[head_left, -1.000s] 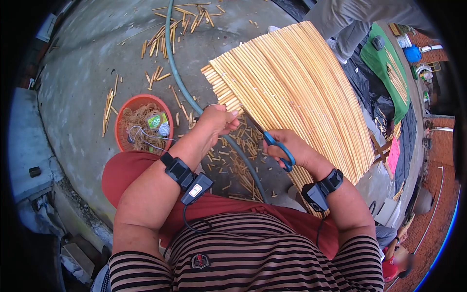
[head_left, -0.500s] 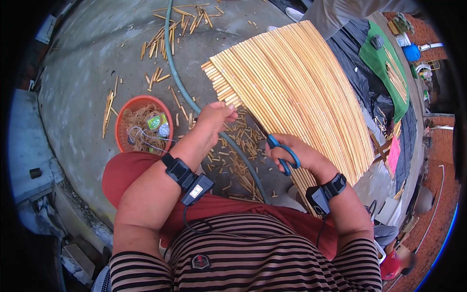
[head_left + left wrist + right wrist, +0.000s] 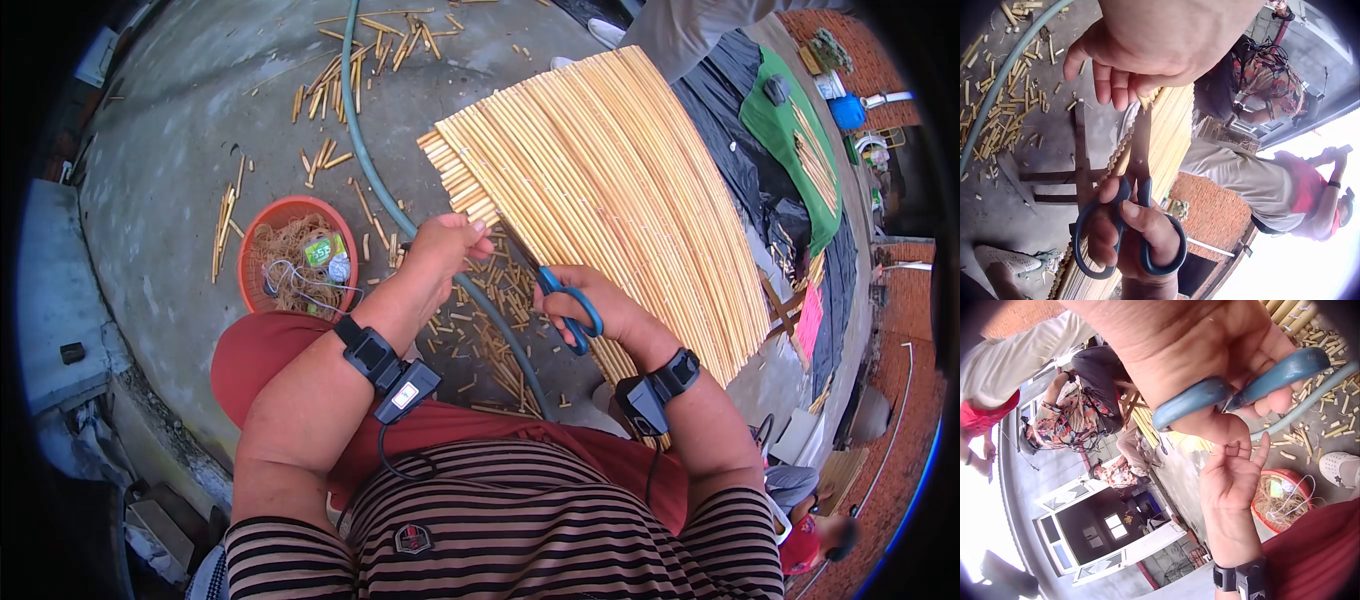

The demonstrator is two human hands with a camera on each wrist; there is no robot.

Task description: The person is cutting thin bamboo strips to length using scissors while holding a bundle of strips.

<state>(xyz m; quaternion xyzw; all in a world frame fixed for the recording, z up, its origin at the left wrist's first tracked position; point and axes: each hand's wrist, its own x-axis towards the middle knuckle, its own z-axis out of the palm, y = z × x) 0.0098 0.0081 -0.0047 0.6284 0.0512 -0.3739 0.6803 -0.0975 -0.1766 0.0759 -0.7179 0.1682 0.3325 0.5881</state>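
A broad mat of straw-coloured sticks (image 3: 610,180), laid side by side, slopes across the middle of the head view. Several shorter stick ends (image 3: 458,172) stick out along its left edge. At that edge's near end, my left hand (image 3: 440,258) pinches a stick end between thumb and fingertips. My right hand (image 3: 612,305) grips blue-handled scissors (image 3: 552,283), thumb and fingers through the loops. In the left wrist view the scissor blades (image 3: 1140,140) point up at the stick ends (image 3: 1149,99) below the left hand, their tips right at them.
Cut stick pieces (image 3: 490,300) litter the concrete floor, and a green hose (image 3: 375,180) curves through them. An orange basket (image 3: 249,262) of tangled fibre stands left of my knee. Another person's legs (image 3: 690,35) are beyond the mat. Black sheeting and green cloth (image 3: 775,110) lie at right.
The scissors and right hand shift slightly, first away from the left hand, then back towards it. The left hand stays at the mat's edge. The standing person's legs move at the far side.
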